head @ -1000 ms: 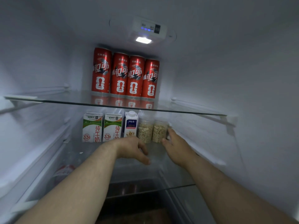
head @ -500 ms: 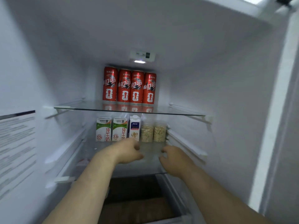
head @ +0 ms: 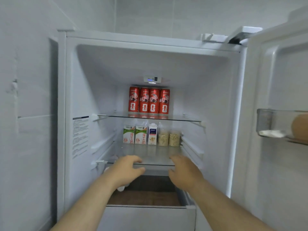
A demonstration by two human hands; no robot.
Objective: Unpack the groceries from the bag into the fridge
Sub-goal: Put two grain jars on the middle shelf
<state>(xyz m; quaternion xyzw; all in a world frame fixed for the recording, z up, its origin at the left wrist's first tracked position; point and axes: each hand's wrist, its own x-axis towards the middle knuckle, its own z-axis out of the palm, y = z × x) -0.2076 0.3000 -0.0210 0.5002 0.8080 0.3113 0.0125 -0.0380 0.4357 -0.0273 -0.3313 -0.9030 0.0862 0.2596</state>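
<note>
The fridge stands open in front of me. Several red cans line the back of the upper glass shelf. On the lower glass shelf stand two green-and-white milk cartons, a white carton with a blue label and two clear jars of oats. My left hand and my right hand hover at the front edge of the lower shelf, fingers loosely curled, holding nothing. No bag is in view.
The fridge door hangs open at the right, with a clear door bin that holds a brown rounded thing. A white drawer front sits below the hands. A tiled wall stands at the left.
Both hands have drawn back from the jars at the rear of the lower shelf to its front edge. The view has pulled away from the fridge interior.
</note>
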